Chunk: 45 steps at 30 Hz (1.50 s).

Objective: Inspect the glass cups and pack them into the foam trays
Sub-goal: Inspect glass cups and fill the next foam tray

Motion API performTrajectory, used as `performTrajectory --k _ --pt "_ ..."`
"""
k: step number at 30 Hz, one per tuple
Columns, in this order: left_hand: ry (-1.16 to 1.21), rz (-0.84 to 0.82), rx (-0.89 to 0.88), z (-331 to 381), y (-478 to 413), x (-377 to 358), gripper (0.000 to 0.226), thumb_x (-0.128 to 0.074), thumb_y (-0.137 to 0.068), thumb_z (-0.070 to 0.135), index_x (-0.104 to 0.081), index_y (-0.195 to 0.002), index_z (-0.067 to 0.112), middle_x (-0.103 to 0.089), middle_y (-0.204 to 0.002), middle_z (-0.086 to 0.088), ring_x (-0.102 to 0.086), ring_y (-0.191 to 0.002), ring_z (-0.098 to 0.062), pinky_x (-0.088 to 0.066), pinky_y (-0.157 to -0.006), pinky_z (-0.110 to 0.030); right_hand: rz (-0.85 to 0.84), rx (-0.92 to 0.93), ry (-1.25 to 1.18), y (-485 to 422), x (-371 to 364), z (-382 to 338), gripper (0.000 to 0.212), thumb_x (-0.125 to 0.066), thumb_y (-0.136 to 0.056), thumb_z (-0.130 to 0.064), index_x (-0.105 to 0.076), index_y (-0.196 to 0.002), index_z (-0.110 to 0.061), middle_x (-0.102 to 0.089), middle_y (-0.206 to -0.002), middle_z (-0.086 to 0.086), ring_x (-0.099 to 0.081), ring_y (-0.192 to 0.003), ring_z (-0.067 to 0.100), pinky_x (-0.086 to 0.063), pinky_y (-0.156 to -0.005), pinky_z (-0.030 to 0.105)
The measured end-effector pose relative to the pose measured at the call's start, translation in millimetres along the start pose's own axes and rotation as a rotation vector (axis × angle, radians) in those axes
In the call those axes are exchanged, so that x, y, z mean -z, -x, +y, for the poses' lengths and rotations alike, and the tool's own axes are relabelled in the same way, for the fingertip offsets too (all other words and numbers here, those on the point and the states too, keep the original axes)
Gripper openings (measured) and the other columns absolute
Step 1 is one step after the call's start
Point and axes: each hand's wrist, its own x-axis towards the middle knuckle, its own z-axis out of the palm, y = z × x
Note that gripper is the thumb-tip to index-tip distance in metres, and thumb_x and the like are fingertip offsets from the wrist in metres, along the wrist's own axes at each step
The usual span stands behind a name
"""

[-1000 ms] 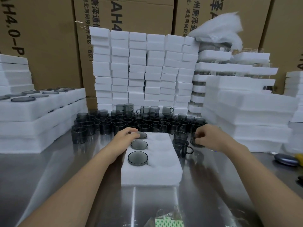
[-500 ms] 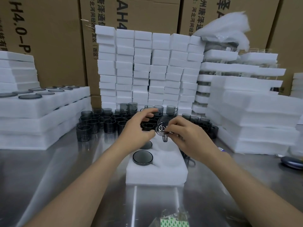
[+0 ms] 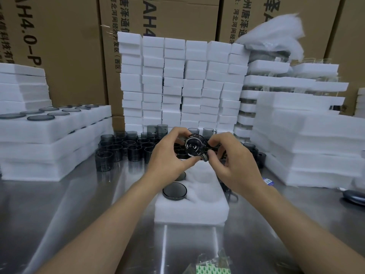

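Note:
Both hands hold one smoky grey glass cup (image 3: 195, 145) up above the table, its round base turned toward me. My left hand (image 3: 169, 157) grips its left side with curled fingers and thumb. My right hand (image 3: 233, 163) pinches its right side near the handle. Below them lies a white foam tray (image 3: 199, 209) with a cup (image 3: 174, 190) seated upside down in its near left hole and another cup partly hidden behind my left hand. The tray's right holes show bare foam. Several loose grey cups (image 3: 122, 147) stand in rows behind the tray.
Filled foam trays (image 3: 49, 135) are stacked at the left, bare foam trays (image 3: 308, 147) at the right, and a wall of foam blocks (image 3: 181, 82) stands behind before cardboard boxes. A plastic bag (image 3: 211, 264) lies at the near edge and a dark object (image 3: 353, 196) at far right.
My right hand lifted a cup from beside the tray; my left hand left the tray and joined it. Both now hold the cup higher, its base turned toward me.

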Motion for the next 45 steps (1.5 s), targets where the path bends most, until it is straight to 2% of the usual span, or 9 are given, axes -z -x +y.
performTrajectory --k 12,15,19,22,25,30,33,39,45 --pt "-0.004 0.085 -0.035 5 2 2 0.055 -0.084 -0.071 0.048 -0.054 -0.117 0.046 -0.064 -0.121 0.024 -0.064 -0.114 -0.007 -0.055 -0.082 -0.037 -0.093 -0.021 0.14 2 -3 5 0.014 -0.07 -0.096 -0.04 -0.064 -0.105 -0.033 -0.057 -0.093 -0.018 -0.059 -0.074 0.006 -0.054 -0.065 0.033" --pt "0.038 0.059 -0.033 6 2 2 0.055 -0.087 -0.077 0.035 -0.059 -0.123 0.044 -0.062 -0.123 0.026 -0.064 -0.116 -0.006 -0.058 -0.078 -0.036 -0.138 -0.025 0.085 2 -4 7 0.011 -0.069 -0.096 -0.044 -0.064 -0.101 -0.035 -0.06 -0.089 -0.018 -0.062 -0.077 0.006 -0.055 -0.067 0.033" --pt "0.154 -0.052 0.022 6 0 2 0.057 -0.075 -0.084 0.016 -0.066 -0.137 0.035 -0.068 -0.131 0.02 -0.061 -0.128 -0.001 -0.06 -0.095 -0.047 -0.199 -0.041 -0.012 2 -9 9 0.014 -0.073 -0.095 -0.047 -0.068 -0.098 -0.033 -0.064 -0.087 -0.021 -0.065 -0.083 0.002 -0.054 -0.073 0.026" --pt "0.223 -0.118 0.046 8 -4 3 0.054 -0.072 -0.085 0.02 -0.068 -0.134 0.041 -0.073 -0.127 0.02 -0.06 -0.131 -0.001 -0.054 -0.108 -0.036 -0.233 -0.048 -0.058 6 -18 10 0.007 -0.074 -0.098 -0.035 -0.073 -0.103 -0.031 -0.07 -0.095 -0.02 -0.067 -0.088 0.001 -0.051 -0.076 0.023" --pt "0.235 -0.145 0.025 9 -4 1 0.058 -0.08 -0.086 0.01 -0.068 -0.137 0.036 -0.074 -0.126 0.016 -0.062 -0.13 -0.002 -0.05 -0.104 -0.017 -0.238 -0.012 -0.037 11 -23 9 0.007 -0.068 -0.1 -0.026 -0.073 -0.105 -0.028 -0.067 -0.096 -0.023 -0.06 -0.078 -0.009 -0.045 -0.071 0.022" --pt "0.224 -0.096 0.031 4 -7 2 0.058 -0.085 -0.086 0.007 -0.069 -0.136 0.031 -0.073 -0.125 0.021 -0.062 -0.129 -0.001 -0.053 -0.11 -0.037 -0.227 -0.042 -0.084 9 -17 4 0.014 -0.061 -0.097 -0.037 -0.071 -0.105 -0.036 -0.071 -0.098 -0.022 -0.067 -0.076 0.009 -0.057 -0.073 0.037" --pt "0.216 -0.096 0.023 5 -6 3 0.059 -0.084 -0.083 0.006 -0.069 -0.133 0.033 -0.072 -0.125 0.023 -0.063 -0.128 -0.001 -0.058 -0.099 -0.027 -0.086 -0.093 -0.083 6 -14 7 0.009 -0.066 -0.091 -0.041 -0.064 -0.1 -0.039 -0.068 -0.095 -0.023 -0.069 -0.089 0.004 -0.058 -0.073 0.037" --pt "0.248 -0.177 0.007 13 -1 -1 0.067 -0.084 -0.082 0.008 -0.059 -0.138 0.036 -0.068 -0.137 0.017 -0.056 -0.139 -0.001 -0.062 -0.088 -0.032 -0.183 -0.115 -0.089 2 -6 15 0.072 -0.069 -0.087 -0.056 -0.04 -0.152 -0.048 -0.055 -0.14 -0.029 -0.058 -0.124 -0.003 -0.057 -0.094 0.033" --pt "0.256 -0.117 -0.004 17 -1 -1 0.066 -0.09 -0.079 0.017 -0.059 -0.131 0.042 -0.068 -0.133 0.017 -0.056 -0.138 -0.004 -0.056 -0.097 -0.021 -0.052 -0.111 -0.091 0 -4 12 0.063 -0.075 -0.086 -0.044 -0.051 -0.144 -0.046 -0.061 -0.132 -0.028 -0.061 -0.118 -0.003 -0.056 -0.099 0.035"
